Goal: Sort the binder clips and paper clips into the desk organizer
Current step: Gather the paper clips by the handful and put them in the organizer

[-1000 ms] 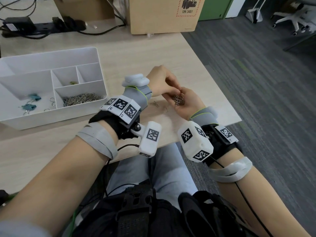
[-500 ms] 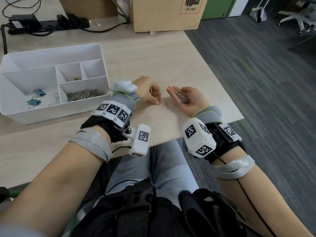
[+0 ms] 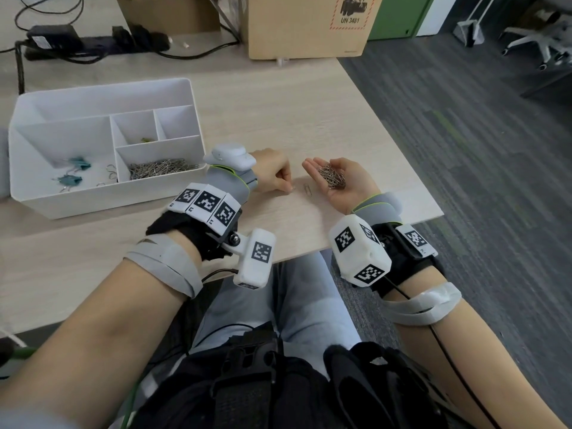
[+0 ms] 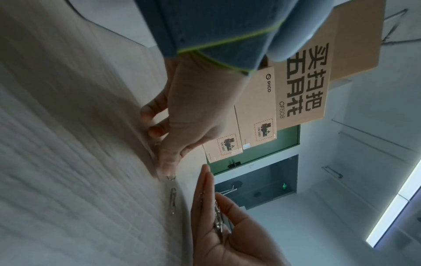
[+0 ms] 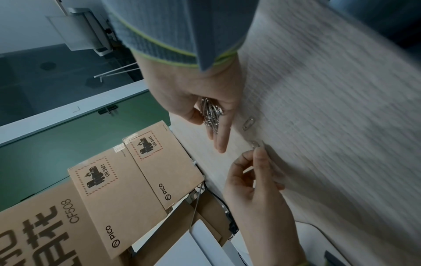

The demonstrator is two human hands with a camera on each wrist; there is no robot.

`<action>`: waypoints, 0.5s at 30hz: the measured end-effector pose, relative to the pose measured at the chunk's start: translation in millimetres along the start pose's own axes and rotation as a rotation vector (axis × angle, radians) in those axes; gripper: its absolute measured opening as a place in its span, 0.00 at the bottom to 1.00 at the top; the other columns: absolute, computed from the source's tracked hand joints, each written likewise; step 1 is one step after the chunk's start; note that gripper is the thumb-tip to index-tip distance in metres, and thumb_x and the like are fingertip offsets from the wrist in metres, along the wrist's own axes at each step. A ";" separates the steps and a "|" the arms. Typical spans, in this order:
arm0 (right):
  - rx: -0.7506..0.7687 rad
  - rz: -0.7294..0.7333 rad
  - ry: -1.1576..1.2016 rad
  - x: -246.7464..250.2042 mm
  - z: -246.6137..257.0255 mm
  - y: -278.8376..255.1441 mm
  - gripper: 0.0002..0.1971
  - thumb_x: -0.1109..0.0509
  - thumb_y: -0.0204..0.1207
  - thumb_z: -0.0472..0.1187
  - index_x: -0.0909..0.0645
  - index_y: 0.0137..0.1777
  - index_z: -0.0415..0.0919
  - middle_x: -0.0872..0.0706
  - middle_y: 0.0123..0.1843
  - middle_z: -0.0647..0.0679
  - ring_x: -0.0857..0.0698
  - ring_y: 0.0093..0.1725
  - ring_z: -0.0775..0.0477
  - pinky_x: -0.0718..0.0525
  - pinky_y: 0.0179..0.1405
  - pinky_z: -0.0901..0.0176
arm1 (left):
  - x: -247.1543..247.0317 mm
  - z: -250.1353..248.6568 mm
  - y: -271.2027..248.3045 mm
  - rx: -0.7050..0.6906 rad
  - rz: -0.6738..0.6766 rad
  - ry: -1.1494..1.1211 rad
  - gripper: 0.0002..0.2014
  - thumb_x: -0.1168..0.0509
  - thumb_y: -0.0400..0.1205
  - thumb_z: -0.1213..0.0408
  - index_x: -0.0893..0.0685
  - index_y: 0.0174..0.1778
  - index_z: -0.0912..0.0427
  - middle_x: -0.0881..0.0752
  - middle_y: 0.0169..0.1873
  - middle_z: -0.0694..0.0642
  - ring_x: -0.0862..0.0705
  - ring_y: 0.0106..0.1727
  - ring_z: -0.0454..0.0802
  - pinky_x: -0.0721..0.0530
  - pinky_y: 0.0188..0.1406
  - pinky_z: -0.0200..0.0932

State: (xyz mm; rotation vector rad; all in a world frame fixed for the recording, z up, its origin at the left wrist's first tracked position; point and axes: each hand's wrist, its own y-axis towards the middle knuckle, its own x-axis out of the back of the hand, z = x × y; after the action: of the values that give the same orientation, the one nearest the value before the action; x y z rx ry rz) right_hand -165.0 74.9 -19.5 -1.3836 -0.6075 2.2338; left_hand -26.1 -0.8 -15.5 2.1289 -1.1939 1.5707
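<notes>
My right hand [image 3: 312, 167] lies palm up on the table's right part, fingers straight, carrying a pile of silver paper clips [image 3: 332, 178] [image 5: 210, 113]. Just left of it, my left hand [image 3: 289, 188] reaches down to the table, thumb and forefinger pinching one paper clip [image 5: 255, 144] that lies flat. A second loose paper clip [image 3: 308, 189] [image 4: 173, 198] lies between the two hands. The white desk organizer [image 3: 102, 94] stands at the left. Its front right compartment holds many paper clips [image 3: 161, 167]. Two teal binder clips [image 3: 74, 173] lie in its big left compartment.
A cardboard box [image 3: 309, 26] stands at the table's far edge, and a power strip with cables [image 3: 93, 44] lies at the back left. The table's right edge [image 3: 411, 168] runs close beside my right hand. Bare wood lies between the organizer and me.
My left hand has left the right palm and come down to the table beside it, onto a loose clip. My right hand has flattened out, palm up, under its pile.
</notes>
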 end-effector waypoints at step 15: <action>-0.003 0.032 -0.177 -6.9 0.6 -0.9 0.15 0.50 0.82 0.30 0.23 0.42 0.26 0.12 0.26 0.37 0.10 0.27 0.41 0.12 0.29 0.60 | 20.7 -34.3 24.8 -0.119 -0.278 -0.169 0.09 0.26 0.70 0.56 0.13 0.43 0.55 0.22 0.40 0.50 0.26 0.35 0.46 0.27 0.41 0.42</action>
State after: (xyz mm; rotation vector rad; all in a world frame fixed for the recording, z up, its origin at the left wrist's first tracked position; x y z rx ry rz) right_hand -162.7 71.5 -13.8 -1.2126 -0.6513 2.3999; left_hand -65.7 -5.3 9.7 2.2691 -0.9602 1.1937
